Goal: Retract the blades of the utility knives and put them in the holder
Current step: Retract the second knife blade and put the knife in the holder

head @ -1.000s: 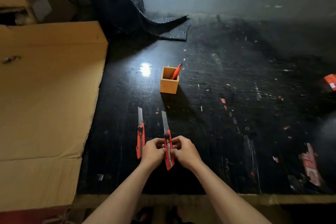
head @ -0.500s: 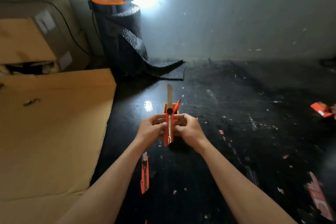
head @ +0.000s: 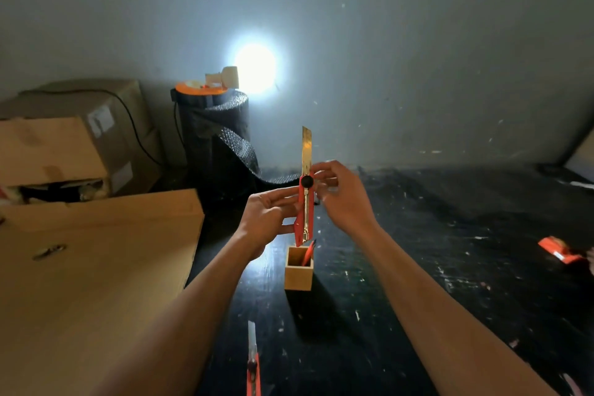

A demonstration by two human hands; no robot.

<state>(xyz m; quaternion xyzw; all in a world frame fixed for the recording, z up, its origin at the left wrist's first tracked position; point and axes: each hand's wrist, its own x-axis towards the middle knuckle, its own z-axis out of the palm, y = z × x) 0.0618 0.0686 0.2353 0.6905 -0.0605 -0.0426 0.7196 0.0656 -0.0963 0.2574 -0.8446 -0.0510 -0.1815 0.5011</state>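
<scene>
I hold a red utility knife [head: 304,214] upright in the air, its long blade fully out and pointing up. My left hand [head: 268,219] grips the red handle from the left. The fingertips of my right hand [head: 340,194] pinch the knife's upper end, beside the black slider knob. Just below it stands a small wooden holder [head: 298,276] on the black table, with one red knife [head: 308,253] leaning inside. A second loose red knife [head: 253,363] lies on the table near the bottom edge, blade extended.
A large flat cardboard sheet [head: 90,267] covers the table's left side, with cardboard boxes [head: 64,141] behind it. A black roll [head: 215,128] with an orange spool on top stands at the wall. A red scrap [head: 561,251] lies at far right.
Both hands lifted the knife from the table and raised it upright above the holder. The view tilted up toward the wall. The blade stays extended.
</scene>
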